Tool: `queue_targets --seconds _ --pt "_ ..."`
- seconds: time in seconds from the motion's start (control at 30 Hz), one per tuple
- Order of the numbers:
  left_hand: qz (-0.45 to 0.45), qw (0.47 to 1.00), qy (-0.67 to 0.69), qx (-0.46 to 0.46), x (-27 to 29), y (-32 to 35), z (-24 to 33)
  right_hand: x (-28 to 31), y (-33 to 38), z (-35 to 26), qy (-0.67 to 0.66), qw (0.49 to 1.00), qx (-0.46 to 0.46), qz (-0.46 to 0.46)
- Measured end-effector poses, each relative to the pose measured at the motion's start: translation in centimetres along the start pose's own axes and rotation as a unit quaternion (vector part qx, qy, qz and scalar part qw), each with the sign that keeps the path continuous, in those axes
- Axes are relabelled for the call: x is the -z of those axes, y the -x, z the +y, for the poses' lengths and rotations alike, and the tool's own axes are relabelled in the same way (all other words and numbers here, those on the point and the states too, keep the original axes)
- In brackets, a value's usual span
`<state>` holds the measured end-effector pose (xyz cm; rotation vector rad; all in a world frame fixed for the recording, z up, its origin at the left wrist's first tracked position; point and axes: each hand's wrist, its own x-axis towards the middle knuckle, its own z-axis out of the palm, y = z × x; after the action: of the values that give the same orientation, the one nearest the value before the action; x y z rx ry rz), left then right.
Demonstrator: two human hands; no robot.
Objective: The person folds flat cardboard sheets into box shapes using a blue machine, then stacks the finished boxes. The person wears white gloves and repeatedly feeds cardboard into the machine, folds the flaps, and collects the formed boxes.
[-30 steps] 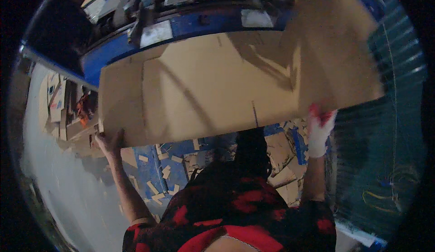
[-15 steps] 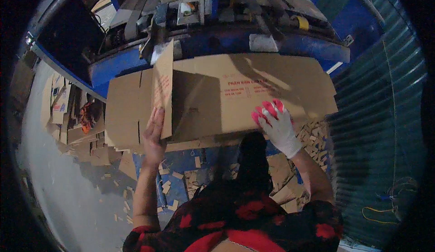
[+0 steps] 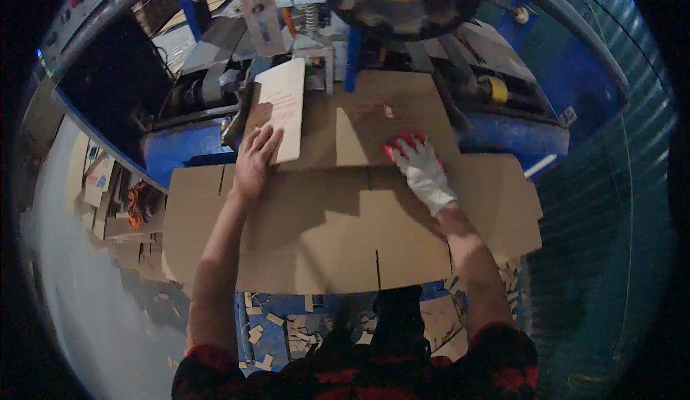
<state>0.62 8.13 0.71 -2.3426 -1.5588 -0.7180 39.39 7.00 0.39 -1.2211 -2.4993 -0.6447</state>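
A cardboard sheet (image 3: 327, 138) with red print lies partly inside the machine, its left flap (image 3: 287, 105) folded up and brightly lit. My bare left hand (image 3: 256, 157) rests with stretched fingers against the lower part of that flap; its thumb is hidden. On the right part of the same sheet lies my right hand (image 3: 422, 171), in a white glove with red fingertips, its fingers spread and slightly bent. Nearer to me, beneath this sheet, is another flat cardboard sheet (image 3: 323, 242) with dark slots cut in its edges.
Ahead stands a blue machine (image 3: 514, 138) with rollers and belts. A large dark wheel (image 3: 402, 1) hangs over its middle. Stacked cardboard (image 3: 108, 199) stands on the left, and scraps (image 3: 302, 328) litter the space below. A green corrugated wall (image 3: 589, 242) rises at right.
Both hands have moved forward, and the printed sheet with its raised flap has slid away from me into the machine. The sheet beneath is now exposed. The dark wheel has come into view.
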Motion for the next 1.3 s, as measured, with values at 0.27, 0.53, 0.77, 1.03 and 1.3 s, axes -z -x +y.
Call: queue_targets --seconds 0.27,0.53,0.77,1.03,1.3 --pt "0.096 0.986 0.053 0.123 -3.7 -7.4 -0.8 -0.6 -8.1 6.3 -0.056 0.996 -0.075 0.013" --pt "-0.023 0.917 -0.268 0.293 10.6 19.2 -3.4 8.9 15.5 1.1 -0.006 0.937 -0.331 -0.109" --pt "-0.222 0.830 -0.083 0.505 15.7 28.3 -3.8 14.8 27.8 -5.6 0.037 0.926 -0.334 -0.173" --pt "-0.181 0.864 -0.170 0.437 18.2 28.8 -3.0 14.3 34.4 -8.4 -0.537 0.383 -0.660 0.359" --pt "0.079 0.797 0.494 0.337 22.7 26.0 3.1 19.9 25.5 -13.2 -0.339 0.746 -0.554 0.145"
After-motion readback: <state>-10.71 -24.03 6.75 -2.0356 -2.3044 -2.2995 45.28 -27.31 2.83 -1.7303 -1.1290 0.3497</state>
